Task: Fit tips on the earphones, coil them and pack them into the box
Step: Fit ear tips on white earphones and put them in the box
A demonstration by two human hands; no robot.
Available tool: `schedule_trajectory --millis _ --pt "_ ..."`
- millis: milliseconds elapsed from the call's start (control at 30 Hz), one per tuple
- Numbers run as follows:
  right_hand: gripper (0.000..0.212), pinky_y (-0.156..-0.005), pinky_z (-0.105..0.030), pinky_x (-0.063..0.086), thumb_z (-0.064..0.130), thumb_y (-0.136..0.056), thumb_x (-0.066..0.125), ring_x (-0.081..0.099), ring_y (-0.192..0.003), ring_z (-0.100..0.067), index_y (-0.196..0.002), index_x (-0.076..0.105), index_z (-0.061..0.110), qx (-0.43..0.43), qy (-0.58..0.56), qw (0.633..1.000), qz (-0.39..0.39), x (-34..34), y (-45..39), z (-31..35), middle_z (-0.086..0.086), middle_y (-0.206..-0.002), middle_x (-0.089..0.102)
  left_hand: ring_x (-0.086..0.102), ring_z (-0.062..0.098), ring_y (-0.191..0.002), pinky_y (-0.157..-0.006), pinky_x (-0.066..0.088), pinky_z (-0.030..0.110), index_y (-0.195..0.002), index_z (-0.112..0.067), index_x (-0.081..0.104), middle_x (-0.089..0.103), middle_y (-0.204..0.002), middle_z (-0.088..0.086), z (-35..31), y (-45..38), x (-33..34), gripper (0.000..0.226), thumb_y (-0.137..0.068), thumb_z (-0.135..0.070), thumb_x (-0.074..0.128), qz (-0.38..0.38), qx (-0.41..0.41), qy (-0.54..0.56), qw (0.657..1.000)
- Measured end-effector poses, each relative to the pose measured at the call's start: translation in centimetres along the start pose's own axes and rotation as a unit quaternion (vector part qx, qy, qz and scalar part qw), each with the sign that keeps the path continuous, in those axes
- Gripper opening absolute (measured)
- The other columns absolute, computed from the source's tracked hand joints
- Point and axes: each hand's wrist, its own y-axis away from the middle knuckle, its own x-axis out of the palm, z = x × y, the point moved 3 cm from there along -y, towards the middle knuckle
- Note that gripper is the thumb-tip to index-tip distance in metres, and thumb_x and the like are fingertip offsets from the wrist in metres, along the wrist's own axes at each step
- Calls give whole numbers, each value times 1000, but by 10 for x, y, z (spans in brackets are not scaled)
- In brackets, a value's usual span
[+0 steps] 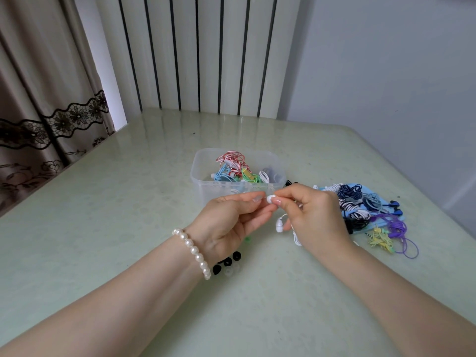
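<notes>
My right hand [313, 212] pinches a white earbud [270, 199] of a white earphone set just in front of the clear plastic box [203, 186]. My left hand [231, 222] meets it from the left, with thumb and forefinger pinched at the bud, seemingly on a clear tip. The second white earbud [279, 224] hangs below my right hand on its cable [296, 239]. Several coiled earphones [233, 167] in red-white, blue, green and white lie inside the box. Loose black and clear ear tips [226, 265] lie on the table under my left wrist.
A heap of uncoiled earphones [365, 210] in navy, striped, blue, purple and yellow sits on the table to the right. The pale green table [128, 228] meets a curtain at left, a white ribbed radiator [206, 52] behind, and a wall at right.
</notes>
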Motion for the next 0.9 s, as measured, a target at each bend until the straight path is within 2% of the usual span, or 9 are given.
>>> schedule_trajectory --millis 67,133,233,367,500,600,733,800,900 --pt "11 -40 -20 41 3 -82 64 57 -40 -23 -75 68 11 85 -129 988 21 -2 -6 -3 -13 -66 68 69 20 -75 -75 55 27 -88 3 64 71 -86 18 -2 0 0 14 -87 6 50 6 15 -23 1000" --pt "11 -39 -18 41 -3 -81 63 54 -35 -18 -76 67 6 129 -210 968 46 -5 -10 -4 -9 -67 68 70 18 -72 -74 54 26 -87 2 65 72 -82 16 -4 1 0 14 -87 5 51 14 39 -59 997" --pt "6 -42 -19 47 -4 -80 61 56 -39 -13 -83 67 -4 149 -262 951 73 -6 -11 -5 0 -62 69 70 17 -71 -72 56 25 -89 2 65 72 -82 14 -9 0 -2 13 -86 4 52 18 64 -101 993" --pt "9 -48 -22 49 -1 -80 61 60 -55 -24 -81 68 4 169 -300 934 94 -4 -11 -6 -6 -74 72 69 15 -69 -71 56 25 -91 1 64 71 -85 14 -19 0 -8 13 -85 6 54 6 78 -152 985" --pt "11 -46 -18 47 -7 -80 57 61 -54 -15 -86 64 0 193 -354 911 84 -11 -19 0 -7 -69 72 65 13 -62 -67 56 23 -80 -2 67 67 -77 11 -38 2 -19 10 -82 6 60 -7 104 -310 945" --pt "10 -46 -18 48 -7 -80 56 57 -48 -15 -85 63 -2 210 -374 900 83 -21 -35 11 -10 -70 70 63 12 -61 -66 57 22 -76 -4 69 67 -70 8 -49 3 -26 12 -79 6 64 -2 104 -404 909" --pt "13 -54 -16 51 -9 -80 56 60 -50 -9 -81 64 1 204 -350 911 74 -26 -71 27 -7 -69 70 58 9 -52 -56 53 17 -71 -6 69 64 -63 8 -54 2 -29 11 -78 3 68 -11 116 -468 876" --pt "15 -60 -19 54 -11 -80 56 62 -55 -12 -81 64 1 209 -340 915 52 -24 -91 28 -10 -73 67 57 15 -58 -58 52 19 -72 -6 69 64 -70 14 -55 0 -32 7 -77 -1 70 -22 124 -502 856" --pt "12 -69 -29 53 -11 -81 56 61 -60 -18 -88 62 -4 223 -315 922 33 -11 -111 25 -14 -74 61 56 19 -63 -68 51 27 -72 -9 70 66 -71 13 -54 -2 -35 7 -77 -5 70 -28 130 -543 829"
